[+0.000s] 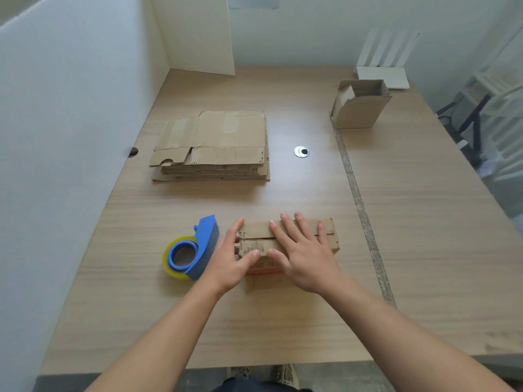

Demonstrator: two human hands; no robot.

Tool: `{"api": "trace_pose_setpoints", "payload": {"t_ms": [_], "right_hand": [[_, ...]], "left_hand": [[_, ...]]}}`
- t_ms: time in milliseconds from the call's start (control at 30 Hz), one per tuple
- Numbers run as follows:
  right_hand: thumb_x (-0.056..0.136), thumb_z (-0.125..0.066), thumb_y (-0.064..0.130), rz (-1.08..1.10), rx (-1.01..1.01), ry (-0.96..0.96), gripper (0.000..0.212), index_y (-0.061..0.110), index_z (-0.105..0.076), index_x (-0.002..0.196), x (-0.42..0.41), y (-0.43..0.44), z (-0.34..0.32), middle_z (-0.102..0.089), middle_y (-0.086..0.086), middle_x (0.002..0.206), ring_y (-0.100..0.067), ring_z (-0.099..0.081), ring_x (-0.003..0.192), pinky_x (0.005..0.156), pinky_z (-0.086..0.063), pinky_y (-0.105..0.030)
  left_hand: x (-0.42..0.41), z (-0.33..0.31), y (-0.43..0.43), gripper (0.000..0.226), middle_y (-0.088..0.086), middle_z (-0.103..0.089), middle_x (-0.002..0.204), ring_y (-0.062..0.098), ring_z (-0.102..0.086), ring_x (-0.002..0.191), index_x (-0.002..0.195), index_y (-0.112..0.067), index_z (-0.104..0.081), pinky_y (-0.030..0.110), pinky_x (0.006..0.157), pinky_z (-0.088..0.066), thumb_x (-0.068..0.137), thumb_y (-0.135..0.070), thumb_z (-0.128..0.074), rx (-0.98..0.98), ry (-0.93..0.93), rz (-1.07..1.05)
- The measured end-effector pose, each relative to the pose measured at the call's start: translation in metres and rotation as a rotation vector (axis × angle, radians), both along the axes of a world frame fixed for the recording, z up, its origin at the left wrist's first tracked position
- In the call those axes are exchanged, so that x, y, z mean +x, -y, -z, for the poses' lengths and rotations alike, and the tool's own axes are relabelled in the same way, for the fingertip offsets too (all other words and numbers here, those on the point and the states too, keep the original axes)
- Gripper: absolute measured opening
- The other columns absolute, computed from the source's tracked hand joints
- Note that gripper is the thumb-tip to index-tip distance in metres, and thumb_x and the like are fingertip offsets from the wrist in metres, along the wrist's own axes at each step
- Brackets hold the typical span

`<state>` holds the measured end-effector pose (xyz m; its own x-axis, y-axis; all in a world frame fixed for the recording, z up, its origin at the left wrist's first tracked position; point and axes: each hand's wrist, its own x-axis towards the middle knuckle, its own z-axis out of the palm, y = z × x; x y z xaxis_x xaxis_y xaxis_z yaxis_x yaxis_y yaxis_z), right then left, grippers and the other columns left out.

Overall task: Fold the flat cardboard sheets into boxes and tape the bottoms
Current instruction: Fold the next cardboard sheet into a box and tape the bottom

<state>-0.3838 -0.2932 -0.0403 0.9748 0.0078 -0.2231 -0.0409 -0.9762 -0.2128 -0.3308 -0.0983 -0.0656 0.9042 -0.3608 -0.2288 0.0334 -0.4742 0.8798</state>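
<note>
A small cardboard box (pixel 328 236) stands on the wooden table (pixel 283 321) near its front, its flaps folded shut on top. My right hand (pixel 302 250) lies flat across those flaps with the fingers straight. My left hand (pixel 229 258) holds the box's left end, thumb on the top flap and fingers along the side. A blue tape dispenser (pixel 195 247) with a yellowish roll lies just left of my left hand. A stack of flat cardboard sheets (pixel 215 145) sits farther back on the left.
An assembled box (pixel 359 104) stands open-topped at the back right, with a white flat item (pixel 382 76) behind it. A round cable grommet (pixel 301 151) is set in the table's middle. White partition walls close off the left and back. A worn strip (pixel 359 199) runs down the table's right.
</note>
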Motion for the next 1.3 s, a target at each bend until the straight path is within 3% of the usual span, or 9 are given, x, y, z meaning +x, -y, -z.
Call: {"api": "trace_pose_setpoints", "payload": {"t_ms": [133, 233, 433, 567, 700, 833, 1000, 1133, 1300], "right_hand": [[0.081, 0.009, 0.079, 0.001, -0.035, -0.009, 0.081, 0.045, 0.007, 0.154, -0.001, 0.000, 0.000, 0.014, 0.015, 0.164, -0.014, 0.022, 0.150, 0.117, 0.014, -0.054], [0.081, 0.004, 0.081, 0.005, -0.047, -0.035, 0.081, 0.045, 0.011, 0.153, 0.002, 0.000, 0.001, 0.020, 0.015, 0.163, -0.014, 0.025, 0.149, 0.117, 0.015, -0.055], [0.076, 0.013, 0.071, 0.045, -0.066, -0.002, 0.087, 0.040, 0.003, 0.156, 0.001, -0.011, 0.002, 0.013, 0.010, 0.165, -0.019, 0.019, 0.151, 0.117, 0.011, -0.056], [0.073, 0.024, 0.079, 0.074, -0.026, 0.067, 0.098, 0.038, -0.009, 0.157, -0.005, -0.015, 0.010, 0.005, 0.010, 0.166, -0.019, 0.015, 0.152, 0.116, 0.015, -0.049], [0.077, 0.010, 0.083, 0.119, 0.057, 0.117, 0.091, 0.044, -0.019, 0.154, -0.006, -0.012, 0.014, -0.004, 0.014, 0.165, -0.013, 0.009, 0.152, 0.117, 0.014, -0.043], [0.081, -0.007, 0.076, 0.142, 0.096, 0.131, 0.080, 0.045, -0.024, 0.153, -0.006, -0.011, 0.013, -0.009, 0.015, 0.164, -0.010, 0.005, 0.152, 0.117, 0.013, -0.037], [0.080, -0.016, 0.076, 0.168, 0.136, 0.153, 0.078, 0.044, -0.033, 0.150, -0.004, -0.010, 0.014, -0.017, 0.015, 0.163, -0.009, -0.001, 0.152, 0.118, 0.011, -0.036], [0.079, -0.016, 0.075, 0.161, 0.142, 0.136, 0.080, 0.042, -0.032, 0.150, -0.003, -0.011, 0.012, -0.017, 0.013, 0.163, -0.011, -0.001, 0.152, 0.119, 0.009, -0.041], [0.077, -0.023, 0.075, 0.179, 0.203, 0.137, 0.081, 0.039, -0.037, 0.149, -0.001, -0.011, 0.009, -0.022, 0.011, 0.162, -0.012, -0.003, 0.152, 0.118, 0.009, -0.039]], "left_hand": [[-0.001, 0.003, -0.002, 0.079, 0.004, -0.038, 0.135, 0.006, -0.054, 0.114, 0.150, -0.045, -0.023, 0.035, 0.105, -0.046, 0.089, -0.030, -0.071, -0.078, -0.043, 0.015], [0.001, 0.004, -0.002, 0.082, 0.004, -0.034, 0.134, -0.012, -0.049, 0.105, 0.154, -0.042, -0.017, 0.015, 0.096, -0.041, 0.092, -0.026, -0.068, -0.061, -0.031, 0.052], [0.003, 0.008, -0.005, 0.077, 0.005, -0.040, 0.128, -0.002, -0.058, 0.097, 0.152, -0.036, -0.025, 0.004, 0.077, -0.045, 0.091, -0.027, -0.070, -0.097, 0.000, 0.022], [0.005, 0.008, -0.008, 0.076, 0.001, -0.045, 0.124, 0.003, -0.060, 0.096, 0.150, -0.036, -0.029, 0.008, 0.073, -0.049, 0.088, -0.030, -0.073, -0.087, 0.026, 0.048], [0.013, 0.009, -0.021, 0.073, -0.008, -0.052, 0.122, 0.008, -0.061, 0.103, 0.147, -0.039, -0.034, 0.020, 0.082, -0.051, 0.084, -0.053, -0.067, -0.098, -0.008, 0.076], [0.023, 0.016, -0.049, 0.056, -0.002, -0.056, 0.120, 0.019, -0.053, 0.113, 0.145, -0.024, -0.043, 0.037, 0.097, -0.044, 0.094, -0.044, -0.056, 0.227, 0.258, -0.086], [0.028, 0.028, -0.074, 0.072, 0.006, -0.047, 0.131, 0.026, -0.044, 0.120, 0.156, -0.037, -0.004, 0.038, 0.099, -0.040, 0.097, -0.056, -0.041, 0.920, 0.234, 0.080], [0.032, 0.039, -0.072, 0.075, 0.008, -0.055, 0.120, 0.023, -0.056, 0.102, 0.154, -0.037, 0.013, 0.037, 0.090, -0.042, 0.100, -0.049, -0.037, 1.025, 0.256, 0.132], [0.041, 0.048, -0.061, 0.082, 0.008, -0.054, 0.094, 0.023, -0.053, 0.073, 0.154, -0.035, 0.014, 0.040, 0.076, -0.048, 0.096, -0.018, -0.041, 0.830, 0.128, 0.033]]}}
